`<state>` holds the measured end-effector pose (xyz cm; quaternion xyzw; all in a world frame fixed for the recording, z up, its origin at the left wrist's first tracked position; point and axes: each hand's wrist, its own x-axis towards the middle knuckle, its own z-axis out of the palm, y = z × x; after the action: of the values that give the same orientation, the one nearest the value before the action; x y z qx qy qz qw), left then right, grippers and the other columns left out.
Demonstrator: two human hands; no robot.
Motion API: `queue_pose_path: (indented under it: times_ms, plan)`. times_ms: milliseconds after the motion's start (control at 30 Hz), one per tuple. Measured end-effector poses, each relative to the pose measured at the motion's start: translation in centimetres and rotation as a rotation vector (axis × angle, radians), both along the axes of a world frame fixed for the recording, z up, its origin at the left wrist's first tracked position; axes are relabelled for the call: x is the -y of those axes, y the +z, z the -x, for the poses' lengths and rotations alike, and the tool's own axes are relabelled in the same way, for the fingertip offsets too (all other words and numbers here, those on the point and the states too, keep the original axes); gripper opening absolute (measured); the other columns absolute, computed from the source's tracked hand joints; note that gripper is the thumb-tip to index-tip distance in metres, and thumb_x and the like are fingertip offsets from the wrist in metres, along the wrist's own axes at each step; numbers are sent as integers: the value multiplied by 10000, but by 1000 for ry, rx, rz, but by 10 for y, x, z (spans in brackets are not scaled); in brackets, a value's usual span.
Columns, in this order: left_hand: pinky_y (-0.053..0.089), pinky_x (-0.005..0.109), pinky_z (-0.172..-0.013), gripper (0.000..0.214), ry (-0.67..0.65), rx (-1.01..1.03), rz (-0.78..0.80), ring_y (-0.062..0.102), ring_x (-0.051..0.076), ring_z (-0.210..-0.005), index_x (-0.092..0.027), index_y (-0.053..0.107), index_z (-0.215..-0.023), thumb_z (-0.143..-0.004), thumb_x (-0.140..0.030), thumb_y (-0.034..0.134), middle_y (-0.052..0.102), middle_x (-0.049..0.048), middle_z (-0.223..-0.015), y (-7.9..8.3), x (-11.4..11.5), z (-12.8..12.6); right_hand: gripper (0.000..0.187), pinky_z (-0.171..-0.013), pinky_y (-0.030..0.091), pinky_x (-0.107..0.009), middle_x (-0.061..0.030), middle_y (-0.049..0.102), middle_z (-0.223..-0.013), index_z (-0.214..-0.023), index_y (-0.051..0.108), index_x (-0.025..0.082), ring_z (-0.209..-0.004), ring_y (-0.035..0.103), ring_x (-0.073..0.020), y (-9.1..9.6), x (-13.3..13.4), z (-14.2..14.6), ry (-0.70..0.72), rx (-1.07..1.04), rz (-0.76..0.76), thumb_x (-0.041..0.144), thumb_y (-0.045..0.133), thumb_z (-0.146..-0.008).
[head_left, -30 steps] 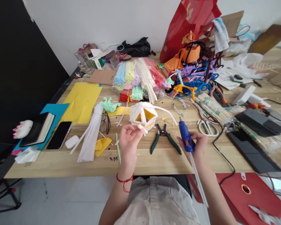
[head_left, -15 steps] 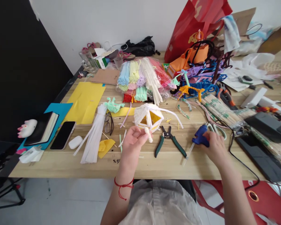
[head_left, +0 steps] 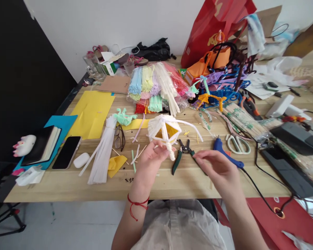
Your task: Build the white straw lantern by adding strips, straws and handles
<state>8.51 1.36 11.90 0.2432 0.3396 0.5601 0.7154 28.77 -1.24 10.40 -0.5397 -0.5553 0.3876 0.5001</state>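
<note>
My left hand (head_left: 151,160) is closed on the bottom of a white pipe-cleaner lantern frame (head_left: 163,130) with yellow paper panels, held just above the wooden table (head_left: 187,180). A long white pipe-cleaner strand trails from the frame to the right. My right hand (head_left: 219,170) hovers empty in front of me, fingers loosely apart and pointing left toward the frame. The blue glue gun (head_left: 226,152) lies on the table just behind my right hand, its cord running right. Green-handled pliers (head_left: 182,154) lie between my hands.
Bundles of coloured pipe cleaners in bags (head_left: 156,86) fill the table's middle back. A white pipe-cleaner bundle (head_left: 101,156), glasses (head_left: 119,136), a phone (head_left: 67,151) and yellow paper (head_left: 92,113) lie left. White scissors (head_left: 238,144), skewers and dark devices sit right; a red bag (head_left: 214,27) stands behind.
My right hand laid the blue glue gun down on the table, let go of it and came back toward the lantern frame. My left hand kept hold of the frame.
</note>
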Motion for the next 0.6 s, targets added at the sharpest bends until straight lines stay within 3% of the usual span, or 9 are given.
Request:
queue_pose_path:
  times_ms: [100, 267, 500, 600]
  plan:
    - [487, 245, -751, 339, -64, -74, -39, 657, 125, -727, -191, 503, -795, -679, -221, 820, 707, -6, -732, 1, 2, 0, 123, -816, 541, -333, -38, 714, -900, -885, 656, 251, -885, 680, -199, 19, -4, 32, 150, -246, 77, 286, 726, -789]
    - [509, 260, -771, 340, -94, -124, -83, 684, 139, -726, -199, 492, -806, -691, -217, 811, 730, -1, -736, 4, 1, 6, 194, -778, 539, -321, -39, 717, -843, -809, 652, 216, -814, 668, -181, 25, -22, 46, 280, -321, 169, 334, 782, -729]
    - [509, 287, -726, 361, -75, -235, -124, 682, 164, -711, -209, 519, -832, -662, -261, 833, 725, 6, -734, 1, -5, 15, 255, -748, 538, -317, -11, 682, -781, -736, 597, 218, -762, 644, -162, 24, -30, 55, 323, -406, 171, 326, 818, -673]
    - [465, 258, -641, 305, 69, -431, -264, 618, 130, -633, -215, 549, -898, -747, -375, 761, 722, 22, -784, 0, -26, 29, 257, -698, 523, -306, -20, 672, -766, -752, 605, 216, -725, 623, -160, 23, -29, 55, 255, -377, 135, 350, 811, -676]
